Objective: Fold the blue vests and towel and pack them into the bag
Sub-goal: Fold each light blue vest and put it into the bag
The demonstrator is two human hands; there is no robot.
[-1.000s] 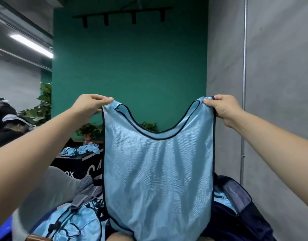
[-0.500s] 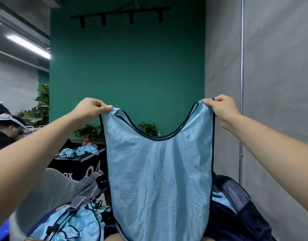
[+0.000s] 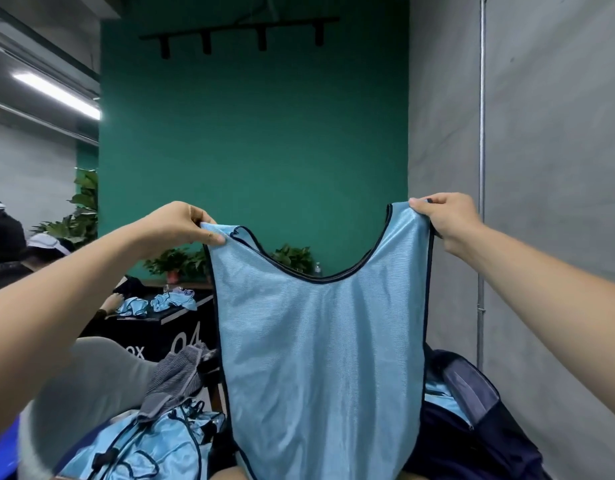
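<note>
Change: the left hand (image 3: 181,226) sits a little lower than a second ago, with its thumb now laid across the front of the strap. The right hand (image 3: 446,220) keeps much the same height, so the top of the blue vest (image 3: 320,341) slopes down toward the left.
Left hand: fingers curl over the top of the left shoulder strap and the thumb presses on its front, pinching the cloth; the arm reaches forward.
Right hand: thumb and bent fingers pinch the top of the right shoulder strap, knuckles upward.
Blue vest: held up in the air, spread flat between the two hands. Dark piping runs round the neck scoop and down both sides. Its lower part runs past the bottom of the view.
Bag: the dark navy bag (image 3: 479,441) lies low on the right, partly behind the vest. Its flap is turned up and light blue cloth shows inside.
Towel: the grey striped towel (image 3: 176,379) lies crumpled just left of the hanging vest, on top of a heap.
Other vests: more blue vests (image 3: 139,448) with dark cords lie under the towel at the lower left; what carries them is hidden.
Behind: a black table (image 3: 153,336) stands well back, with crumpled blue cloths (image 3: 157,303) near its front edge. Potted plants (image 3: 294,258) stand against the green wall (image 3: 257,150), and a grey wall (image 3: 559,168) is on the right.
</note>
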